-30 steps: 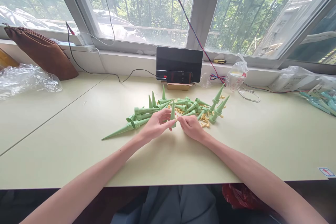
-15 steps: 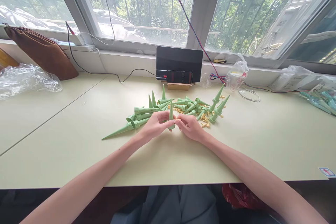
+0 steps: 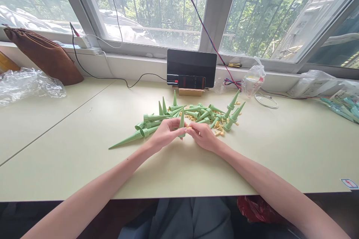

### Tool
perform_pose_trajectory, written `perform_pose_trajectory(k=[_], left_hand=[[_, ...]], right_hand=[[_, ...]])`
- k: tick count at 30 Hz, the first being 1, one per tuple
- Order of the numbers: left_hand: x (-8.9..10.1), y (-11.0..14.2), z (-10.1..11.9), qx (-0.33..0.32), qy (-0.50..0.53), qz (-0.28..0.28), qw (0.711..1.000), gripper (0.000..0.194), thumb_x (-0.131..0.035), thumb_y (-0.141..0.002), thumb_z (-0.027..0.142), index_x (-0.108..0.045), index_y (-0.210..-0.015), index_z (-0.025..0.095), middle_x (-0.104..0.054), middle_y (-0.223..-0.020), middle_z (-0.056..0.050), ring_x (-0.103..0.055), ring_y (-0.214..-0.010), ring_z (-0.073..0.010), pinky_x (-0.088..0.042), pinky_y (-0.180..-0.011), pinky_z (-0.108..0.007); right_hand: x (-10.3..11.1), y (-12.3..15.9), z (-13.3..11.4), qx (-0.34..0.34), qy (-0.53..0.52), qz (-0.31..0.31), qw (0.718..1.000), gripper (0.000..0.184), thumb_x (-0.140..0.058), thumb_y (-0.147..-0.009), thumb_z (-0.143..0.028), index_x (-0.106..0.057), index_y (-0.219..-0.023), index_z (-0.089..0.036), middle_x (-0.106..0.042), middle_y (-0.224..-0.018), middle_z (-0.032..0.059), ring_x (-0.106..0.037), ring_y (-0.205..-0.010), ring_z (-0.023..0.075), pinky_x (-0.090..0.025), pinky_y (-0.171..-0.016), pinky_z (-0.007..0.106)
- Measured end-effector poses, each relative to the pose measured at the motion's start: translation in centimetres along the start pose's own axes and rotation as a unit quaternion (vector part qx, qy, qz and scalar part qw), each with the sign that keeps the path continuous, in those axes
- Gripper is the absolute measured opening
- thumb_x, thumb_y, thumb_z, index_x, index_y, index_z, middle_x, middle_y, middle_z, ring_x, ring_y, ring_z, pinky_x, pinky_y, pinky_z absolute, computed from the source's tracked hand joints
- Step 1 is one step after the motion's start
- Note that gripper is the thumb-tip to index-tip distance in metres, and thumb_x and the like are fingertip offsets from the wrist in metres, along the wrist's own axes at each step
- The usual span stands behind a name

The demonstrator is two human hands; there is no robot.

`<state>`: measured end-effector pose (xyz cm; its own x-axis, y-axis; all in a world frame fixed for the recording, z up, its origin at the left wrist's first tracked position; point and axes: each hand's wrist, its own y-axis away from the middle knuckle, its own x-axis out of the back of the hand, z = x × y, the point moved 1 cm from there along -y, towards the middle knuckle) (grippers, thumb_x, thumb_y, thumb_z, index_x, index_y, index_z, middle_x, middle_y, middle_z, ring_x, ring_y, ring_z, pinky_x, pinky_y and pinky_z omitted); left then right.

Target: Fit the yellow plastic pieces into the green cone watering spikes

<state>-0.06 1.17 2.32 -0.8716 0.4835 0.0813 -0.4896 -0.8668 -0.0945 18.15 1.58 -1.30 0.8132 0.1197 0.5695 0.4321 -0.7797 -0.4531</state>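
Observation:
My left hand (image 3: 167, 131) is closed around a green plastic plant-watering spike (image 3: 182, 120), which points upward. Close against its side, my right hand (image 3: 204, 135) pinches a small yellow plastic valve (image 3: 189, 127), mostly covered by the fingertips. Whether the valve touches the spike I cannot tell. Behind both hands lies a pile of green spikes (image 3: 157, 117), some standing on their wide ends. More yellow valves (image 3: 220, 132) are scattered to the right, beside two green spikes (image 3: 234, 116) that lean with their tips up.
A black tablet (image 3: 192, 65) with a phone (image 3: 192, 82) before it stands on a cardboard stand at the back. Clear plastic wrap (image 3: 28, 86) and a brown bag (image 3: 53, 58) sit at the left. Plastic packages (image 3: 344, 99) lie at the far right; a white cable (image 3: 266, 101) is coiled nearby.
The spike in my left hand has shifted slightly left. My right fingertips have moved a little left too, and more of the yellow valve shows between the hands.

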Motion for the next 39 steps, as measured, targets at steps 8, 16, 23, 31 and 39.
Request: perform_pose_trajectory(k=[8,16,23,31,39], left_hand=[[-0.10,0.12,0.32,-0.006,-0.015,-0.008,1.000,0.027,-0.071,-0.082,0.039,-0.071,-0.094,0.015,-0.065,-0.091,-0.008,-0.058,-0.078,-0.0165,-0.052,-0.065,-0.027],[-0.22,0.18,0.43,-0.014,-0.029,-0.010,0.999,0.028,-0.072,-0.080,0.041,-0.070,-0.089,0.015,-0.063,-0.084,-0.006,-0.057,-0.075,-0.0153,-0.050,-0.063,-0.026],[-0.15,0.28,0.35,-0.029,-0.048,-0.013,0.998,0.029,-0.069,-0.083,0.042,-0.070,-0.093,0.015,-0.065,-0.085,-0.006,-0.057,-0.073,-0.0142,-0.049,-0.065,-0.026],[-0.17,0.27,0.09,-0.040,-0.059,-0.005,0.997,0.029,-0.069,-0.082,0.042,-0.070,-0.093,0.015,-0.065,-0.085,-0.007,-0.059,-0.074,-0.0157,-0.051,-0.064,-0.027],[-0.26,0.22,0.48,-0.018,-0.022,-0.005,1.000,0.029,-0.072,-0.080,0.042,-0.071,-0.092,0.015,-0.067,-0.089,-0.008,-0.061,-0.079,-0.0176,-0.051,-0.064,-0.027]], right_hand=[[-0.25,0.01,0.50,0.005,0.010,0.009,1.000,0.047,-0.040,-0.099,-0.048,-0.037,-0.061,-0.020,-0.034,-0.057,-0.0046,-0.030,-0.053,0.0096,-0.027,-0.052,0.023],[-0.30,0.09,0.35,0.010,0.007,0.003,1.000,0.051,-0.036,-0.100,-0.047,-0.033,-0.057,-0.020,-0.027,-0.055,-0.0046,-0.026,-0.051,0.0092,-0.024,-0.050,0.024],[-0.29,0.15,0.16,0.002,0.009,-0.012,1.000,0.055,-0.032,-0.101,-0.048,-0.040,-0.056,-0.019,-0.028,-0.055,-0.0036,-0.026,-0.051,0.0099,-0.025,-0.051,0.026],[-0.37,0.13,0.31,-0.006,0.004,-0.017,1.000,0.054,-0.032,-0.101,-0.048,-0.028,-0.055,-0.020,-0.022,-0.056,-0.0038,-0.021,-0.052,0.0099,-0.021,-0.050,0.027],[-0.19,0.06,0.06,0.004,0.010,-0.002,1.000,0.043,-0.040,-0.100,-0.046,-0.040,-0.065,-0.020,-0.036,-0.059,-0.0046,-0.030,-0.054,0.0098,-0.027,-0.053,0.024]])
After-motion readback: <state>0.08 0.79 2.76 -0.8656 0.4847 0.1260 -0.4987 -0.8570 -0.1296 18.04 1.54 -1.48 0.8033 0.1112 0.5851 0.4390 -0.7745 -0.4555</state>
